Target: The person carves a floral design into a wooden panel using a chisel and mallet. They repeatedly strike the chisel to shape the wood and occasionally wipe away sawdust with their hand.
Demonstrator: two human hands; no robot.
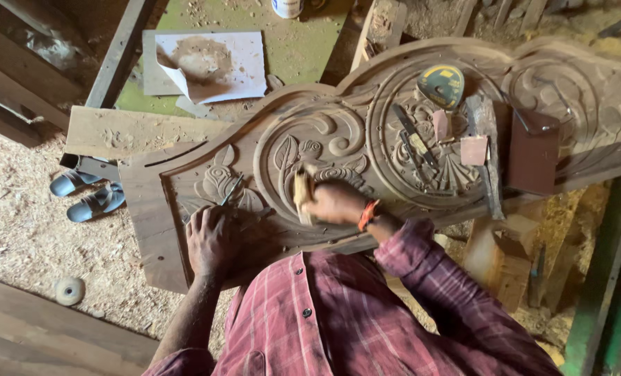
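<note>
Seen from above, a person in a red plaid shirt leans forward with both arms extended. The left hand (211,240) lies palm down, fingers curled and pressed flat, its bare forearm running straight back toward the body with the sleeve pushed up near the elbow. The right hand (333,202) is closed in a grip, knuckles up, thumb side turned toward the left hand, with an orange band at the wrist. The right arm bends at the elbow, its plaid sleeve drawn down close to the wrist. The two hands sit near each other, apart.
</note>
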